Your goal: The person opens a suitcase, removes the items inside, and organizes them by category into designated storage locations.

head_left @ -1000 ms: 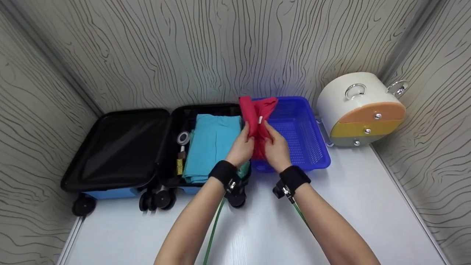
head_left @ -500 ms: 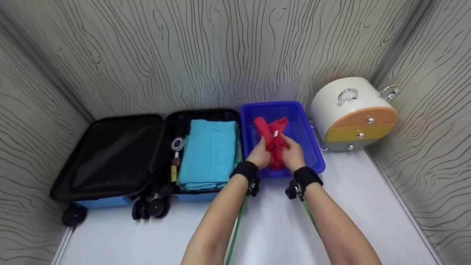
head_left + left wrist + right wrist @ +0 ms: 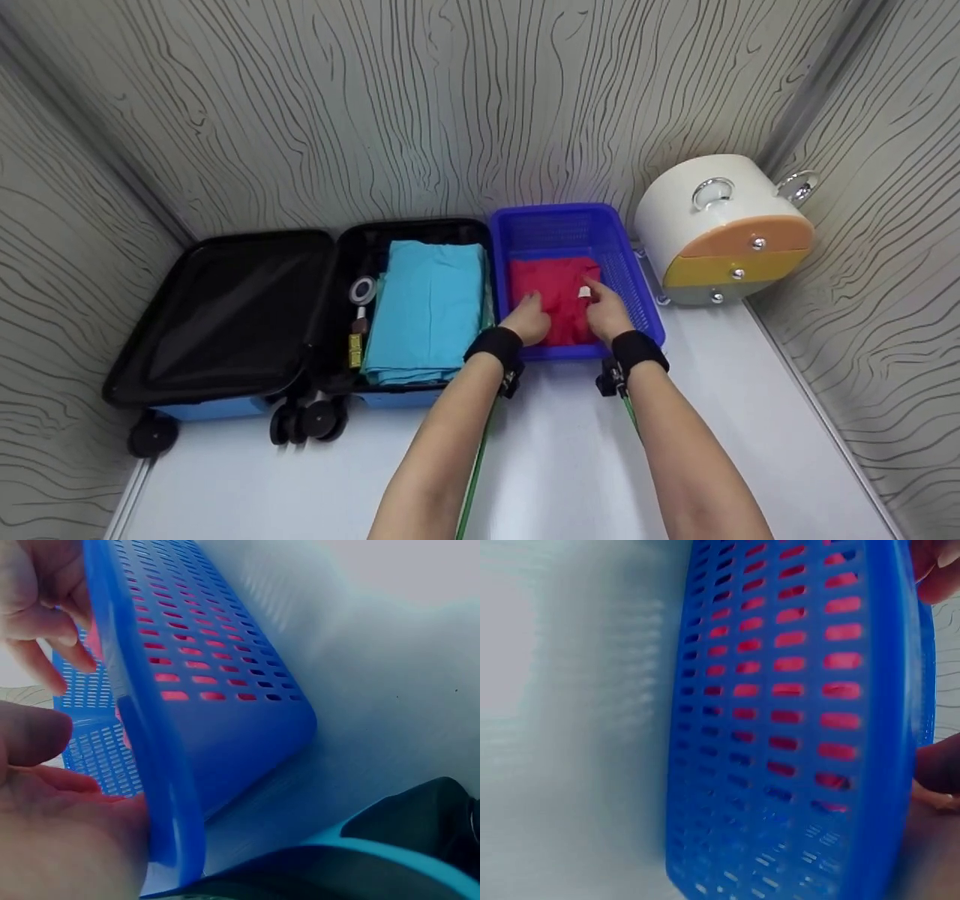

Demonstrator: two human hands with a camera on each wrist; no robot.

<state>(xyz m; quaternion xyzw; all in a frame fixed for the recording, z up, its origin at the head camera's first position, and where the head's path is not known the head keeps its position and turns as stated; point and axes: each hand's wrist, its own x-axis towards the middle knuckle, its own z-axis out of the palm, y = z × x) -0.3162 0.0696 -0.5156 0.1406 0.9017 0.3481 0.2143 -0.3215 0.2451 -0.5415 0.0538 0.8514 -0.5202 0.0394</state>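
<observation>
A folded red garment (image 3: 547, 276) with a small white tag lies spread in the blue plastic basket (image 3: 555, 211). Over its near left part is my left hand (image 3: 529, 321), fingers loose; in the left wrist view a gap shows between its thumb and fingers. My right hand (image 3: 608, 315) is at the garment's right side, thumb and index finger close by the tag. Fingers of the right hand (image 3: 45, 615) also show past the basket rim, loosely bent, in the left wrist view. Through the basket's slots the right wrist view shows red cloth (image 3: 787, 664).
Left of the basket lies an open suitcase (image 3: 240, 315) holding folded turquoise clothing (image 3: 427, 307), a round white-rimmed item (image 3: 362, 290) and a small yellow box (image 3: 355, 351). A white drum-shaped drawer box (image 3: 697, 202) stands at right. Patterned walls enclose the table.
The red garment, held bunched in both hands near the suitcase, went right and down into the basket. It now lies flatter there, and both hands have loosened and moved slightly apart.
</observation>
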